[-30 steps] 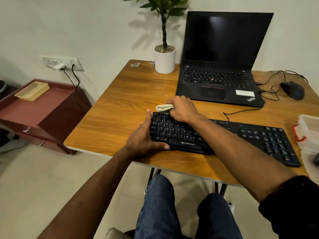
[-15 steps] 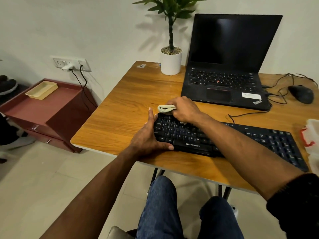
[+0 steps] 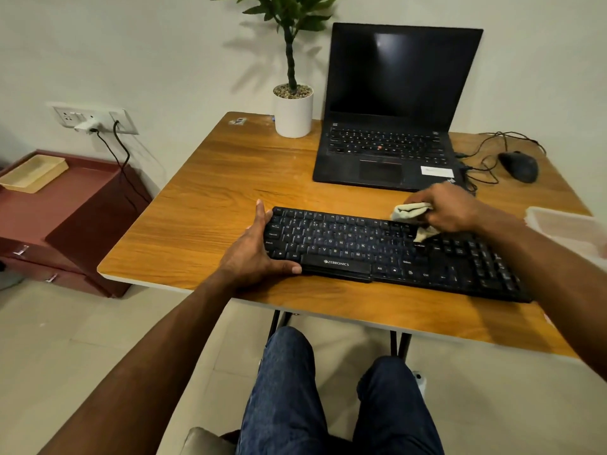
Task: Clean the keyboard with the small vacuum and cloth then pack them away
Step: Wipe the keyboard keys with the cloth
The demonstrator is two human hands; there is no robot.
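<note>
A black keyboard (image 3: 361,247) lies along the front of the wooden table (image 3: 210,205). My left hand (image 3: 256,251) grips its left end, thumb along the front edge and fingers at the back corner. My right hand (image 3: 450,208) holds a folded pale cloth (image 3: 410,211) and presses it on the keys at the upper right-middle of the keyboard. No vacuum is visible in the head view.
An open black laptop (image 3: 391,126) stands behind the keyboard, with a potted plant (image 3: 293,106) to its left and a black mouse (image 3: 519,165) with loose cables to its right. A clear plastic container (image 3: 565,231) sits at the right edge. A low maroon cabinet (image 3: 59,211) stands left.
My right hand has carried the cloth from the keyboard's upper left corner rightward across the keys to the right-middle. My left hand keeps its hold on the left end.
</note>
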